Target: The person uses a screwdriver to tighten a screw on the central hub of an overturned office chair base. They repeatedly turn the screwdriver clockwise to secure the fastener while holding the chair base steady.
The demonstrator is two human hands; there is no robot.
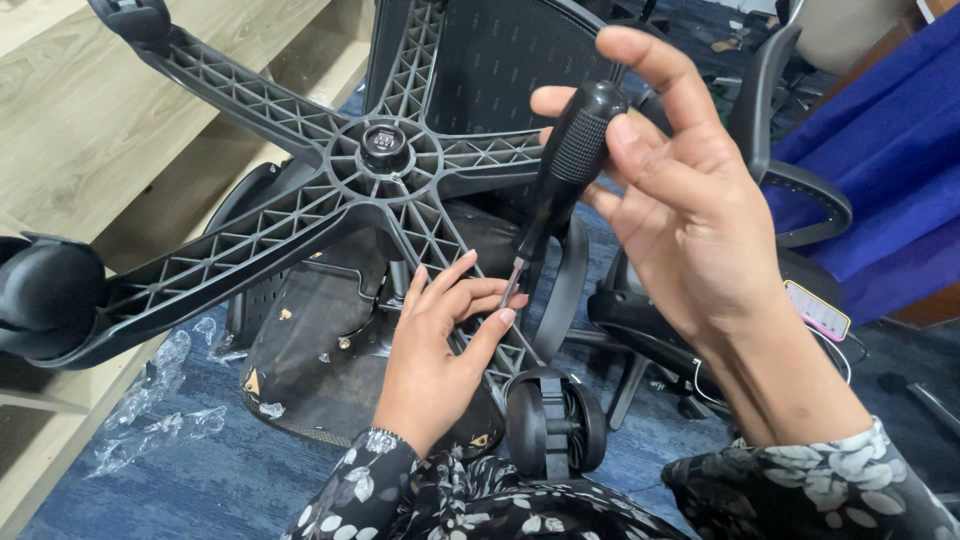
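Overturned black office chair [330, 330] on blue carpet [200, 470], five-spoke ribbed base [385, 150] facing up, one caster [555, 425] at the near spoke end, another caster [45, 295] at the left edge. Right hand [690, 200] high, thumb and fingers wrapped loosely round the black handle of a screwdriver [565, 175]. Left hand [445, 340] lower, fingertips pinching the metal shaft near its tip, just above the near spoke. Likely risk: tip slipping off the fingers and jabbing the left hand, because of the loose upper grip; crumpled clear plastic wrap [160, 410] underfoot also a slip hazard.
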